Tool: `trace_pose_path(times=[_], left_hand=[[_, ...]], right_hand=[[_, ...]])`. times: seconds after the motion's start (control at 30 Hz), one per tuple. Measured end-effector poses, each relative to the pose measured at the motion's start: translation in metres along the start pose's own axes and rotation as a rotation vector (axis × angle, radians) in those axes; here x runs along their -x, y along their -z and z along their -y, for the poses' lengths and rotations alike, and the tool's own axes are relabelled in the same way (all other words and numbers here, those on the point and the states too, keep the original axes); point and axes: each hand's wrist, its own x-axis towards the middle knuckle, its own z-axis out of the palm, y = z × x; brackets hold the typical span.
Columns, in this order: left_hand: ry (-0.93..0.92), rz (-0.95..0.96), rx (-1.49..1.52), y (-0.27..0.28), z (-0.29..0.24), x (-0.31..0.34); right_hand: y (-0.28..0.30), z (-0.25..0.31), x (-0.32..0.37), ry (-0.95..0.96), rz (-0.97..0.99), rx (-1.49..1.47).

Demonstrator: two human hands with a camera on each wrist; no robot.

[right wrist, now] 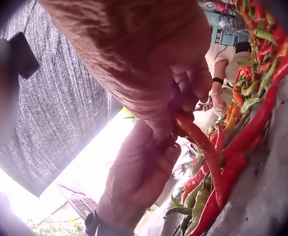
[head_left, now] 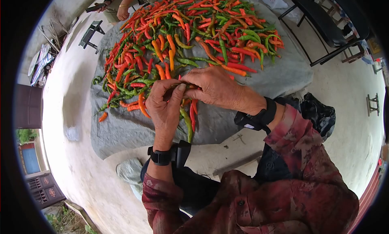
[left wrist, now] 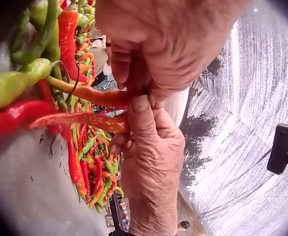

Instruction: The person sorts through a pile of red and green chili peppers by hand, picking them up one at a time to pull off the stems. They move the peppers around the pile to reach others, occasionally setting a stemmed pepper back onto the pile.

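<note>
Both hands meet over the near side of a chili pile. My left hand [head_left: 165, 106] pinches chili peppers between thumb and fingers; in the left wrist view an orange-red chili pepper [left wrist: 85, 120] runs in behind its thumb. A second, orange chili [left wrist: 97, 96] ends where the fingertips of both hands come together. My right hand [head_left: 221, 88] bends over the left one from the other side, its thumb and fingers pinching at that chili's end. In the right wrist view an orange chili [right wrist: 203, 142] sticks out from under the right fingers. The pinched ends are hidden by the fingertips.
Red, orange and green chilies [head_left: 202, 27] lie heaped on a grey sheet [head_left: 275, 78]. Across the pile another person's hand [head_left: 122, 13] shows. A black chair [head_left: 320, 23] stands at the right, a small stool [head_left: 91, 33] at the left, and a black plastic bag [head_left: 320, 114] lies by my knee.
</note>
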Motion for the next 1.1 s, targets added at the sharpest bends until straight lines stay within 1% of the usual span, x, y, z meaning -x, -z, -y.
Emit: trace_pose_path(times=[0.03, 0.1, 0.13, 0.27, 0.33, 0.37, 0.4, 0.43, 0.47, 0.5, 0.53, 0.57, 0.63, 0.67, 0.73, 0.77, 0.83, 0.87, 0.93, 1.07, 1.1], left_hand=[[-0.005, 0.001, 0.002, 0.001, -0.002, 0.000], [0.101, -0.069, 0.077, 0.003, -0.006, 0.002], [0.099, -0.069, 0.083, 0.002, -0.007, 0.002], [0.083, -0.167, 0.121, 0.005, -0.010, 0.001], [0.078, -0.203, 0.119, 0.011, -0.010, -0.001], [0.068, -0.274, 0.159, 0.016, -0.010, -0.004], [0.058, -0.345, 0.199, 0.021, -0.009, -0.005], [0.061, -0.347, 0.197, 0.025, -0.007, -0.007], [0.045, -0.385, 0.308, 0.030, -0.006, -0.009], [0.027, -0.424, 0.419, 0.032, -0.005, -0.010], [0.051, -0.436, 0.497, 0.033, -0.009, -0.011], [0.052, -0.438, 0.496, 0.033, -0.009, -0.011], [0.117, -0.329, 0.670, 0.033, -0.009, -0.011], [0.117, -0.332, 0.670, 0.030, -0.010, -0.010], [0.191, -0.231, 0.691, 0.019, -0.013, -0.007], [0.195, -0.225, 0.689, 0.014, -0.013, -0.005], [0.262, -0.179, 0.667, 0.006, -0.010, -0.003], [0.266, -0.142, 0.641, 0.004, -0.007, -0.001], [0.275, -0.142, 0.616, 0.003, -0.006, -0.001], [0.255, -0.151, 0.605, 0.012, 0.001, -0.004], [0.256, -0.151, 0.605, 0.014, 0.001, -0.005]], right_hand=[[0.000, 0.001, -0.001, -0.028, -0.033, -0.051], [0.002, -0.001, -0.003, -0.037, -0.018, -0.060], [0.003, -0.001, -0.004, -0.048, -0.001, -0.076], [0.002, -0.001, -0.004, -0.082, 0.019, -0.038], [0.009, -0.005, -0.004, -0.112, -0.029, 0.041], [0.016, -0.009, -0.003, -0.114, -0.027, 0.038], [0.026, -0.014, -0.003, -0.139, -0.064, 0.122], [0.035, -0.021, -0.002, -0.162, -0.101, 0.207], [0.042, -0.031, 0.001, -0.160, -0.098, 0.204], [0.050, -0.038, 0.003, -0.147, -0.182, 0.493], [0.053, -0.042, 0.004, -0.133, -0.266, 0.783], [0.051, -0.046, 0.006, -0.133, -0.265, 0.782], [0.051, -0.041, 0.003, -0.087, -0.303, 0.542], [0.047, -0.037, 0.002, -0.085, -0.301, 0.542], [0.030, -0.016, 0.001, -0.187, -0.050, -0.113], [0.020, -0.009, 0.003, -0.193, -0.054, -0.114], [0.004, -0.001, 0.005, -0.049, -0.011, -0.112], [0.002, 0.001, 0.004, -0.051, -0.013, -0.112], [0.002, 0.003, 0.001, -0.195, 0.176, -0.128], [0.017, -0.007, 0.005, -0.149, 0.114, -0.050], [0.022, -0.013, 0.005, -0.134, 0.079, 0.015]])
